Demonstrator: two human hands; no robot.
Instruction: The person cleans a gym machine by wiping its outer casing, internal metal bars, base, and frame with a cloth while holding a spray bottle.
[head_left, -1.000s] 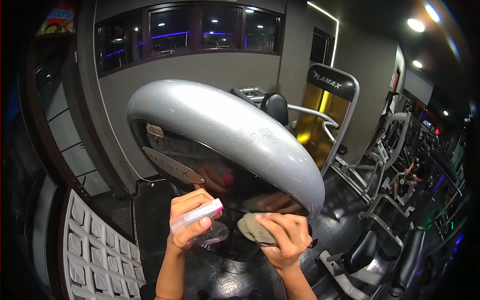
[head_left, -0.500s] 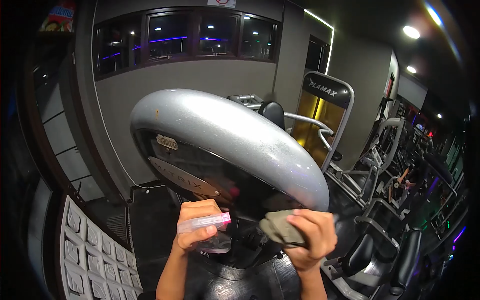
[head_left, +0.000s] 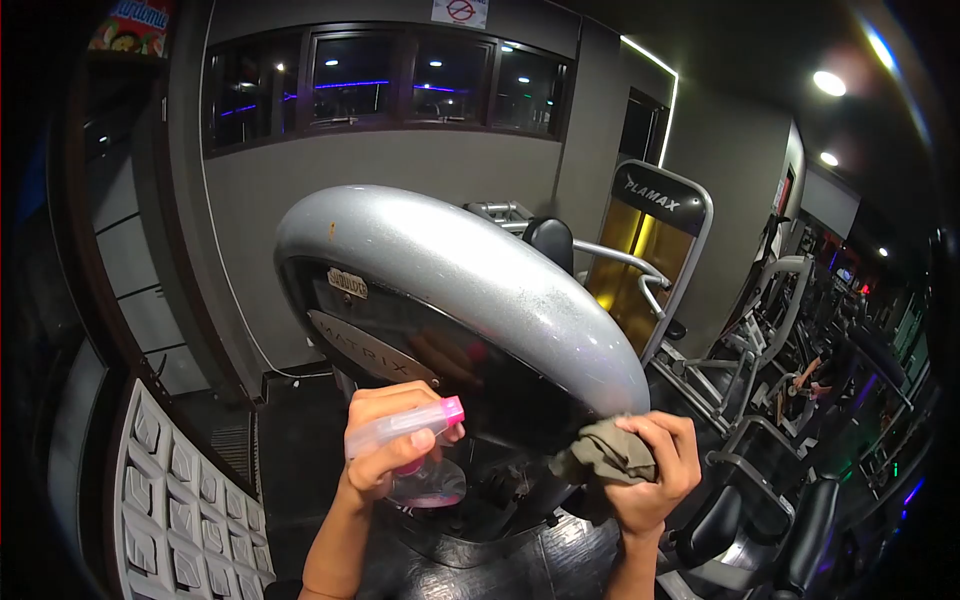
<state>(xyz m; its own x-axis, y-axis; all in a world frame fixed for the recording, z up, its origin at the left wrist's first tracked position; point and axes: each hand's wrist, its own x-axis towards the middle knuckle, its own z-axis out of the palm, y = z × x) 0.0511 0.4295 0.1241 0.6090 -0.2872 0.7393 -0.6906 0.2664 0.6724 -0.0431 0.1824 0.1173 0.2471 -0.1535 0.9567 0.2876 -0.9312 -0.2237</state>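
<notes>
My left hand (head_left: 375, 440) is closed around a spray bottle (head_left: 428, 488) with a clear body and a pink nozzle tip, which points right. A crumpled olive-green cloth (head_left: 612, 455) is gripped in my right hand (head_left: 660, 470), close to the lower right end of a big silver curved cover (head_left: 470, 255). Whether the cloth touches the cover I cannot tell. The cover belongs to a gym machine with a black side panel (head_left: 430, 335), a "MATRIX" plate (head_left: 362, 345) and a small "SHOULDER" label (head_left: 347, 283).
Behind stands another machine with a "PLAMAX" panel (head_left: 655, 200). Several gym machines with black pads (head_left: 808, 535) fill the right side. A white patterned panel (head_left: 180, 500) is at the lower left, near a dark door frame (head_left: 190, 260). Windows (head_left: 400, 80) line the back wall.
My right hand and the cloth have moved slightly right, and the cloth is bunched differently. My left hand still holds the spray bottle, now a little higher. The view has shifted slightly.
</notes>
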